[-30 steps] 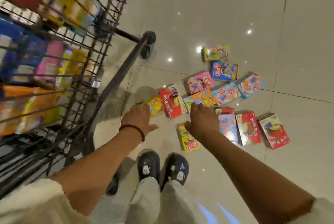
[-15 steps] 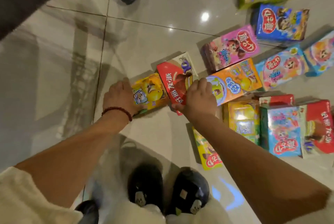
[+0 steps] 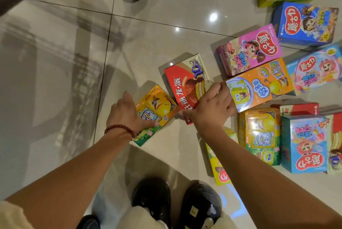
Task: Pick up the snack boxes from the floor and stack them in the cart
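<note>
Both hands are closing in since half a second ago: the right hand (image 3: 212,107) is gripping the red box (image 3: 185,88), the left hand (image 3: 127,112) is pinching the yellow box (image 3: 157,106), both on the floor (image 3: 55,80). Glossy cardboard may be slipping from one-handed grips.

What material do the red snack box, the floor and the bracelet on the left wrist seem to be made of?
Red snack box: likely thin printed cardboard with a glossy finish; sharp folded edges, light sheen.
Floor: likely polished ceramic or stone tile; grout lines, mirror-like reflections of lamps.
Bracelet: dark red round beads, perhaps wood or stone; too small to tell.
</note>
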Demonstrator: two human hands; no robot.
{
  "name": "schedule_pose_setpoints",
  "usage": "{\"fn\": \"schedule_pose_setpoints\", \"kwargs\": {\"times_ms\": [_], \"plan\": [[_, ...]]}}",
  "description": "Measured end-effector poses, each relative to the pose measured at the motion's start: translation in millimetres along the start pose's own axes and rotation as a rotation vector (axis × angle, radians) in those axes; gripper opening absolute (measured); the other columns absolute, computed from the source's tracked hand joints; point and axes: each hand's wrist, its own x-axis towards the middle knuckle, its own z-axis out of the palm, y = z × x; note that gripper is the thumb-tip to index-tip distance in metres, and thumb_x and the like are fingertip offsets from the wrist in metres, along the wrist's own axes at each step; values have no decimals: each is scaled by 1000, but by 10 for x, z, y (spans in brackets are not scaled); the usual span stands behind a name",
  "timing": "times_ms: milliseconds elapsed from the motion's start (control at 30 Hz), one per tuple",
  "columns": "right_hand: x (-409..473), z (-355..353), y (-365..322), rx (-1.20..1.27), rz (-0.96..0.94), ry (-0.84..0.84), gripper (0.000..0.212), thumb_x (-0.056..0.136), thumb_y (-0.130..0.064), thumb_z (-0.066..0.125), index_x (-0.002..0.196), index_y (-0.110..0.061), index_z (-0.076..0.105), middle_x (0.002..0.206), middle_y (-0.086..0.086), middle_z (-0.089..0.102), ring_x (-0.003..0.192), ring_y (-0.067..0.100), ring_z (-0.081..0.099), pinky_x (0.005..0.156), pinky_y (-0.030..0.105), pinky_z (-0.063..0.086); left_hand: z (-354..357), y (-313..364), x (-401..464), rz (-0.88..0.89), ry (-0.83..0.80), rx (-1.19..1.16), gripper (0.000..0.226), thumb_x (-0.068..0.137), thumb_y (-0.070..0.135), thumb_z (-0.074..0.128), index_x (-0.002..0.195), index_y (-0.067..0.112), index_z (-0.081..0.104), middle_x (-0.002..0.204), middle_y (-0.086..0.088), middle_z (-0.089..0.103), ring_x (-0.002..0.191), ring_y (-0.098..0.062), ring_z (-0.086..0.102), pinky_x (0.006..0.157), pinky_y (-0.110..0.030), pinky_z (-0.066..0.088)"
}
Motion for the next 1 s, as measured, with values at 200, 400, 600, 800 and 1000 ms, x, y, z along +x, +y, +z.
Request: {"fn": "schedule_pose_setpoints", "kwargs": {"times_ms": [200,400,600,800,1000], "plan": [[-94,-2,132,225,-15,-7,101,65,-50,79,138,-9,25,131,13,38,124,30,38,89,43,43,110,-110,-232,-47,-138,-80,78,48,71,77,94,15,47,91,-3,58,85,-25,57,69,-33,46],[-409,-184,395,366,-113,-35,51,89,-42,57,120,-3,44,116,15,51,105,32,53,79,41,44,48,56,-644,-161,-98,-459,67,56,56,83,99,12,54,90,1,62,83,-19,60,71,-29,46],[-913,-750,805,524,-46,49,46,96,-44,43,119,-5,50,111,15,57,104,32,52,75,33,37,-374,334,-1228,-119,-105,-734,85,33,76,70,98,21,68,89,4,73,79,-11,70,72,-30,57],[-1413,-1796,1068,607,-115,119,44,95,-47,43,120,-12,52,110,9,61,101,25,56,82,34,44,-1133,825,-2002,-55,-94,-903,72,44,62,84,99,18,69,92,4,73,82,-12,69,72,-27,55],[-1971,-3147,1130,693,-241,222,46,92,-53,36,117,-19,54,102,-2,61,95,13,55,77,28,43,-2127,1345,-2842,41,-81,-992,53,61,46,84,102,18,66,94,5,72,82,-9,69,62,-21,51]]}}
